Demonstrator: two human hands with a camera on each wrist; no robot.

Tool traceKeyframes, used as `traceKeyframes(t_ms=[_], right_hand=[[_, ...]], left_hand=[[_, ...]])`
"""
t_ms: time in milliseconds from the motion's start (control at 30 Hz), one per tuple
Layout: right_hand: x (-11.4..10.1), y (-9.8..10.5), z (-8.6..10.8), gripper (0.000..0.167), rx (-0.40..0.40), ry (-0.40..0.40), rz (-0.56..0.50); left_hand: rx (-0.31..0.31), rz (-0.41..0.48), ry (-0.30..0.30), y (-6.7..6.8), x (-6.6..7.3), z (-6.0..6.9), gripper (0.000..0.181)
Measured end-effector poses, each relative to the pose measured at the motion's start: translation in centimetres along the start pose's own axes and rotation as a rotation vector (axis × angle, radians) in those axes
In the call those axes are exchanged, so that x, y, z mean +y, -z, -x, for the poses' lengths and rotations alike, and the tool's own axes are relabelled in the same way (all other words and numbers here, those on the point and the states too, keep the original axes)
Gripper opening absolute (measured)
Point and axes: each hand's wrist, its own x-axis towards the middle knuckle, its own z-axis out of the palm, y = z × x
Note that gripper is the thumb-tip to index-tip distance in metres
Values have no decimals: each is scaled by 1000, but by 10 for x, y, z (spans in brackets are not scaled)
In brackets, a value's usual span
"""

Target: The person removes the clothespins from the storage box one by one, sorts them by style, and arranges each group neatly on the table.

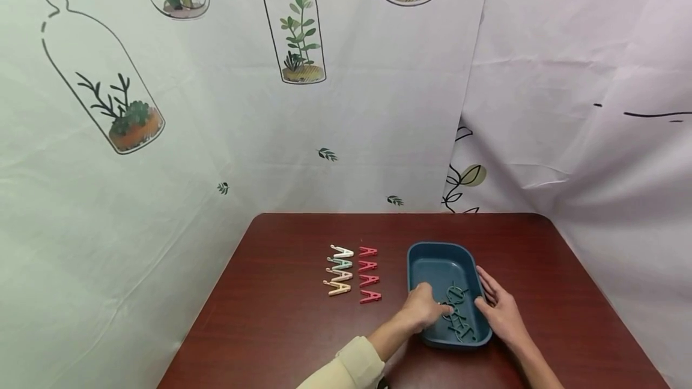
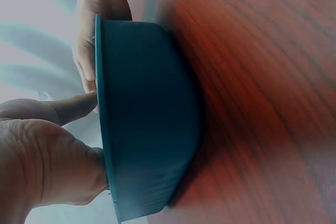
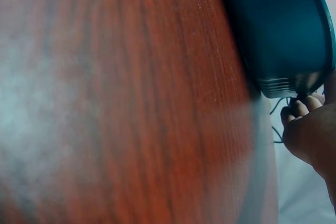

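A deep blue plastic tray stands on the table. Dark green thin pieces, some ring-shaped, lie tangled in its near part; their exact kind is unclear. Over the tray's left rim reaches my left hand, thumb by the green pieces. In the left wrist view the rim hides the fingertips of that hand, so any hold on a piece cannot be made out. My right hand grips the right wall, thumb at the rim and fingers along the outside. The right wrist view shows this hand against the tray's end.
Left of the tray, several red clothespins form a column. Beside it runs another column of white, mint and cream clothespins. The dark red wooden table ends at a hanging cloth printed with plants.
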Motion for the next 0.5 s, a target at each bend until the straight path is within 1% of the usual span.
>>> traceKeyframes(t_ms=[67,133,233,300,367,467,500], right_hand=[[0,0,0,71,-2,-6,4],[-1,1,0,71,0,-7,6],[-1,1,0,71,15,2,15],[-1,1,0,72,19,6,17],[-1,1,0,71,22,13,18],[0,1,0,70,28,28,2],[0,1,0,70,30,37,-5]], left_hand=[[-5,12,16,-2,1,2,46],[-1,27,13,-5,0,3,44],[16,25,-26,-9,-2,3,34],[33,4,-64,-9,-2,5,29],[50,-33,-108,-12,-4,4,28],[102,-117,-197,-17,-9,1,30],[127,-158,-231,-21,-14,-3,30]])
